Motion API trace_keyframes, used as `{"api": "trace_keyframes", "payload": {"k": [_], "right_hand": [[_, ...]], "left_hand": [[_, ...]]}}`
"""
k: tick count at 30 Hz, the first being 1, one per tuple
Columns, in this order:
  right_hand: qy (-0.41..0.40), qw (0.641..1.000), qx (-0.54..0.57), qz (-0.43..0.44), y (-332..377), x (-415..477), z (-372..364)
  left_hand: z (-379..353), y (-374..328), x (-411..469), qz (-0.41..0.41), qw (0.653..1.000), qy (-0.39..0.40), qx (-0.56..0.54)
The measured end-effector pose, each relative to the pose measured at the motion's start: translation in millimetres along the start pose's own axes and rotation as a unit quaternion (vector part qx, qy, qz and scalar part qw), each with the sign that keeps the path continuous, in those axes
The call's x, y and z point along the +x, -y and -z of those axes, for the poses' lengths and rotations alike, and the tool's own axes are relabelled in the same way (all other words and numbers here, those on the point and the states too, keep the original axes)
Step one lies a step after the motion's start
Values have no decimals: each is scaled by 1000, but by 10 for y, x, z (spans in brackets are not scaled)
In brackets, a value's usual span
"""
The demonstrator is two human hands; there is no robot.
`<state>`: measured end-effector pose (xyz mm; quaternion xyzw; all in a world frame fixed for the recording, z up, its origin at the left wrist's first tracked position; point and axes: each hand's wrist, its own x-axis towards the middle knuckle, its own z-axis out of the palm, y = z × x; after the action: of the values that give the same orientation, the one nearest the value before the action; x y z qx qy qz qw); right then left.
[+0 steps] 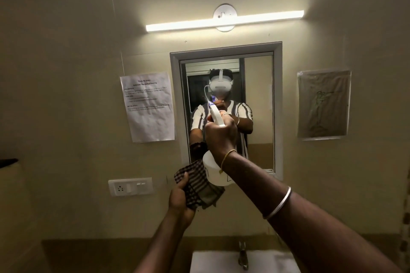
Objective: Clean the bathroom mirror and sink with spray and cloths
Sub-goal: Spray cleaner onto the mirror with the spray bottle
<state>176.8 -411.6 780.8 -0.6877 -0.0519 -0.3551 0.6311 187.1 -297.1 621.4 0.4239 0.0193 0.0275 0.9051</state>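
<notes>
White plastic spray bottle point(214, 168), raised at the centre of the view before the wall mirror point(259, 99), nozzle aimed at the glass. Right hand point(220, 137) wraps the bottle's neck, its fingers point(224, 117) clenched over the trigger head; a thin gold bracelet point(227, 157) circles the wrist and a silver bangle point(278, 204) sits further down the forearm. Left hand point(180, 200), at 7 o'clock from the bottle, grasps a bunched brown-and-white checked cloth point(197, 186), thumb pressed on top; the cloth touches the bottle's lower left side. Mirror shows the person's reflection holding the bottle. Lit tube lamp point(224, 20) at 12 o'clock above the mirror. Printed paper notice point(147, 106) taped at 9 o'clock, a plastic-covered sheet point(324, 104) at 3 o'clock. Switch-and-socket plate point(130, 186) at 8 o'clock. White sink point(213, 261) with metal tap point(243, 255) at 6 o'clock, set in a dark desk point(99, 255).
</notes>
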Motion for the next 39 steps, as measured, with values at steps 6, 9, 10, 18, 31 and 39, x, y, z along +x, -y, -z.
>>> {"api": "trace_keyframes", "payload": {"k": [6, 9, 10, 18, 31, 39], "right_hand": [[-19, 1000, 10, -8, -22, -5, 8], [-31, 998, 44, -32, -41, 41, 115], [-35, 997, 55, -37, -50, 61, 170], [-130, 990, 49, -29, -201, 193, 670], [-168, 983, -13, -78, -599, 81, 1189], [-36, 994, -71, -77, -866, -398, 888]], "left_hand": [[-65, -62, 24, -9, 1000, 13, 6], [-103, -106, 62, -11, 1000, 22, 3], [-124, -125, 71, -13, 1000, 23, 0], [-284, -274, 131, -33, 998, 53, -6], [-504, -241, 100, -32, 997, 76, -4], [-321, -182, 158, -35, 998, 43, -14]]}}
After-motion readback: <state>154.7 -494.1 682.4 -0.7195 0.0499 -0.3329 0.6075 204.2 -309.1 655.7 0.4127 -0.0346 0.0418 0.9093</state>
